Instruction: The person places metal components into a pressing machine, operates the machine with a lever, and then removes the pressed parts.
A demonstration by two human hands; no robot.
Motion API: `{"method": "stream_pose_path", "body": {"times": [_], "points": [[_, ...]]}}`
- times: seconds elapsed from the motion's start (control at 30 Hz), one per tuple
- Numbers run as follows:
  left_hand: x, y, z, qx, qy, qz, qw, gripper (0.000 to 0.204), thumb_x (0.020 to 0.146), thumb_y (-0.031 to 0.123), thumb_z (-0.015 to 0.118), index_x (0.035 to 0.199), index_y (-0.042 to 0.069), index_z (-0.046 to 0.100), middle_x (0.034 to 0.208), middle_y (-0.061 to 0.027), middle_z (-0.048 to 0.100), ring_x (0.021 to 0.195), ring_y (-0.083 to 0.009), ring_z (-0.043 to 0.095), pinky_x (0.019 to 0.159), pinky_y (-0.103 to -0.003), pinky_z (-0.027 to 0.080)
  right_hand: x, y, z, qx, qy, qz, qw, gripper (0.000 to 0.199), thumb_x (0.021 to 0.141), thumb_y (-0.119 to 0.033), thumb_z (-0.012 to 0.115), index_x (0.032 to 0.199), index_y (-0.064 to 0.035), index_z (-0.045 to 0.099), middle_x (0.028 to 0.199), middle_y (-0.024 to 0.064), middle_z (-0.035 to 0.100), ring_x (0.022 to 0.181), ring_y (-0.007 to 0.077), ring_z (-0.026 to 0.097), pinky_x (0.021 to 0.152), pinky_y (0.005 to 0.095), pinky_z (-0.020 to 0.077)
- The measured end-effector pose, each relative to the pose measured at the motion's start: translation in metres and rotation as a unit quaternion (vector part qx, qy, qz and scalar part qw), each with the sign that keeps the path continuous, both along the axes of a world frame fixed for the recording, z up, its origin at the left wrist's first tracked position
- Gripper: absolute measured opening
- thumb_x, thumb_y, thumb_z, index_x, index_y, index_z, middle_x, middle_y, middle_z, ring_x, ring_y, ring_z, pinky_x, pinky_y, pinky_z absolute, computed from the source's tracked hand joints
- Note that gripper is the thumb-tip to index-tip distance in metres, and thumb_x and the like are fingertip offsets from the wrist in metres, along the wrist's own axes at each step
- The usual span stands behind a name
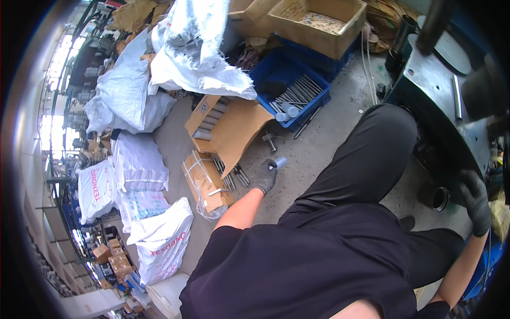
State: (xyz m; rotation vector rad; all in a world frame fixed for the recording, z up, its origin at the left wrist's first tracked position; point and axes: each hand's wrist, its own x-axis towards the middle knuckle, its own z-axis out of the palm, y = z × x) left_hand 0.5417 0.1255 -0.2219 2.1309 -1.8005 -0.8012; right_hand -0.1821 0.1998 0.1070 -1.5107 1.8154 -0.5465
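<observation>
My left hand, in a dark grey glove, is closed around a short pale translucent plastic cylinder above the floor. Just left of it stands an opened cardboard box with grey cylinders in rows. Several metal rods lie beside a second, plastic-wrapped carton. At the far right, my gloved right hand is beside the dark side of a machine, its fingers stretched out and nothing visible in them. Whether it touches the machine is unclear.
A blue bin holds metal rods and pale plastic cylinders. Behind it stands a worn box of small parts. White woven sacks line the left. A metal tube is below the machine, and a T-shaped metal piece lies nearby.
</observation>
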Motion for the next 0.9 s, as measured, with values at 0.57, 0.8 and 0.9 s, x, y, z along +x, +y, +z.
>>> {"method": "stream_pose_path", "body": {"times": [0.57,0.8,0.9], "points": [[0.187,-0.072,0.1,-0.189,-0.068,0.263,0.944,0.022,0.091,0.019,0.061,0.109,0.009,0.067,0.109,-0.0217,0.072,0.099,-0.0377,0.07,0.094,-0.046,0.052,0.055,0.031,0.0,0.008,0.042,0.116,0.992,0.038,0.087,-0.012,0.072,0.122,0.0003,0.065,0.111,0.0166,0.066,0.098,0.0304,0.067,0.088,0.0386,0.0541],[0.067,-0.086,0.154,-0.176,0.155,0.21,0.949,0.025,0.091,0.013,0.059,0.115,0.009,0.063,0.092,-0.0099,0.064,0.069,-0.0159,0.062,0.061,-0.033,0.052,0.059,0.04,0.014,-0.04,0.034,0.118,0.992,0.038,0.087,-0.01,0.074,0.123,0.0001,0.066,0.118,0.0168,0.065,0.098,0.0288,0.067,0.088,0.0363,0.0542],[-0.016,-0.104,0.212,-0.179,0.258,0.162,0.936,0.028,0.091,0.015,0.061,0.118,0.009,0.064,0.096,-0.0075,0.064,0.067,-0.0107,0.061,0.058,-0.026,0.048,0.073,0.024,0.022,-0.069,-0.021,0.123,0.99,0.038,0.089,-0.009,0.074,0.123,0.0022,0.065,0.118,0.0151,0.064,0.103,0.0247,0.066,0.09,0.0347,0.0531]]}}
